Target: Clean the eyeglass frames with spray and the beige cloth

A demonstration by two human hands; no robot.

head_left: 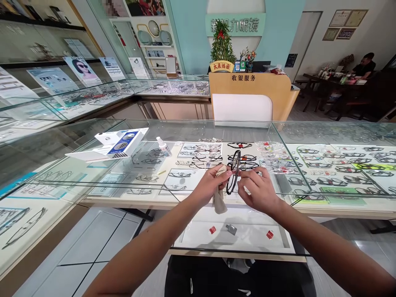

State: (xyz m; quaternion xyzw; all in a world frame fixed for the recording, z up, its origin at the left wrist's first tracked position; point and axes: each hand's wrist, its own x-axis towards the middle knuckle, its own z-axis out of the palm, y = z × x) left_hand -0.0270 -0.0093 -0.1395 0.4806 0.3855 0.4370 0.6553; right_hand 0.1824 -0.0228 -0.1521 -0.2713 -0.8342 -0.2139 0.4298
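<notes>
In the head view, I see black-rimmed eyeglasses just right of frame centre, over the glass counter. My left hand pinches them alongside a beige cloth; my right hand's fingers grip their other side.

The left hand hides the middle of the crumpled beige cloth, and its outer fingers tuck out of sight. The oval black-rimmed glasses stand nearly edge-on, fingers covering parts of them; whether the right hand grips or merely touches the frame is unclear. Both bare forearms and the black clothing run off the bottom edge; the glass-cased worktop leaves at the right. Print on the small white spray bottle and framed certificates is too small to read.
</notes>
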